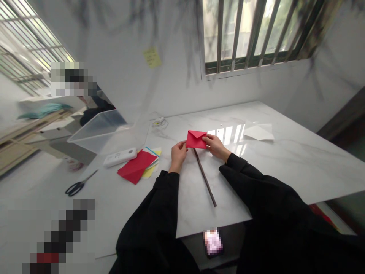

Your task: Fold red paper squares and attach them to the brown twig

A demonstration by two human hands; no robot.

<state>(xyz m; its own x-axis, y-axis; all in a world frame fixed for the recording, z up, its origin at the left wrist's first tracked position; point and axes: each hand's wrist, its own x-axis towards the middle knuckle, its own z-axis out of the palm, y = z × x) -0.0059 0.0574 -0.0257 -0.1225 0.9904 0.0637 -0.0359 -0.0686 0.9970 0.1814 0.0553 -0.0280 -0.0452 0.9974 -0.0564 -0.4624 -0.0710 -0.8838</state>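
Observation:
A small red paper envelope (196, 141) with a pointed flap is held up above the table between my two hands. My left hand (179, 154) pinches its left lower edge. At its right edge, my right hand (216, 145) grips it between thumb and fingers. Below the envelope a thin dark brown stick (205, 177) lies on the white marbled table (188, 201), its far end partly hidden by the envelope. To the left of my left hand, a red paper sheet (137, 166) rests on yellow, white and blue papers (154, 161).
Black-handled scissors (78, 186) and a white oblong case (120, 157) lie at left, near a clear plastic bin (99, 131). White paper (259, 131) lies at the far right. A thin cable (159, 121) sits by the wall. Another person (98, 101) is behind the bin.

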